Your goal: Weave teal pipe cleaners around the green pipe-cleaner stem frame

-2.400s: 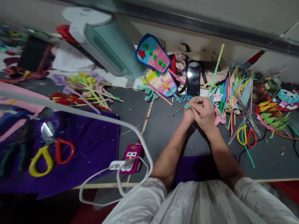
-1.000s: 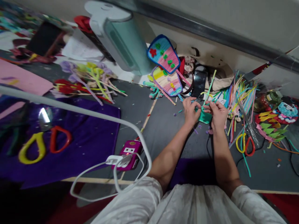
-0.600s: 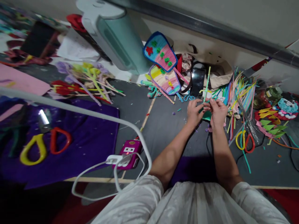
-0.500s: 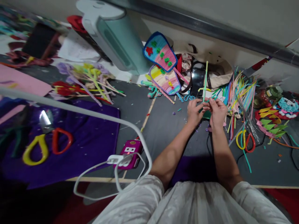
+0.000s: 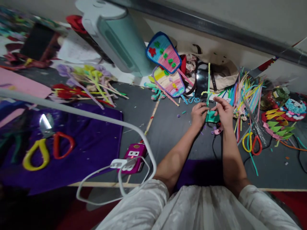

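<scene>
A light green pipe cleaner (image 5: 208,76) stands nearly upright, with a short yellow piece (image 5: 205,93) across it. My left hand (image 5: 198,114) pinches it near its lower end. Close by on the right is my right hand (image 5: 224,111), its index finger stretched out and its fingers apart from the stem. Between and below both hands lies a flat green piece (image 5: 212,117) on the dark table. A small pink object (image 5: 217,131) with a black cord rests under my right wrist, partly hidden.
Right of my hands lie loose pipe cleaners (image 5: 240,95), scissors (image 5: 247,143) and a glass jar (image 5: 280,94). Fan-shaped crafts (image 5: 164,52) lean near a beige bag (image 5: 226,73). To the left are a purple power strip (image 5: 135,153), a white cable (image 5: 107,118) and larger scissors (image 5: 39,155).
My right hand has drawn slightly away from the stem and its fingers have spread. The stem has shifted a little left, and more of the green piece shows.
</scene>
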Available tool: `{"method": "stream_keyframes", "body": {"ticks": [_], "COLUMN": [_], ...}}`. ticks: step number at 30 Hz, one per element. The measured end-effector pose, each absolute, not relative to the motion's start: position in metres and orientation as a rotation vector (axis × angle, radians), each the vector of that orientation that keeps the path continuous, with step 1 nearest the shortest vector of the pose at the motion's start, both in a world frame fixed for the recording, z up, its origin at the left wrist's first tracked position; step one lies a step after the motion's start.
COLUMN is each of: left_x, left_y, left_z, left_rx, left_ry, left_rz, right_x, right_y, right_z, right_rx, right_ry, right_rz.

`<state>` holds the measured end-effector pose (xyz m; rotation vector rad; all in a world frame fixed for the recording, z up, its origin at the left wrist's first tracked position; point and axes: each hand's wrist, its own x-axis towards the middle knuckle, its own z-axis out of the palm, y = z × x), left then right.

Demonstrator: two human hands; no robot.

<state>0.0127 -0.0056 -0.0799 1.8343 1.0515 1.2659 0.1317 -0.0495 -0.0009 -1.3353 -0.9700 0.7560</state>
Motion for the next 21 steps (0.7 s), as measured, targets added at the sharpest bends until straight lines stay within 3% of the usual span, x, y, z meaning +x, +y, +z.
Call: {"method": "stream_keyframes", "body": {"ticks": [11,21], "left_x": [0.014,0.010], "left_y": [-0.009,-0.014], "left_z": [-0.077,-0.067], "left_rx": [2.043,1.889], "left_ry": [1.049,1.106], "left_rz": [1.233,1.348], "right_x": [0.127,0.132], "right_y": [-0.047,-0.045], "right_z": [-0.018,-0.025], "right_rx": [-1.639,-1.506], "right_ry": [-1.432,-0.881], "right_rz": [0.424,0.576]}}
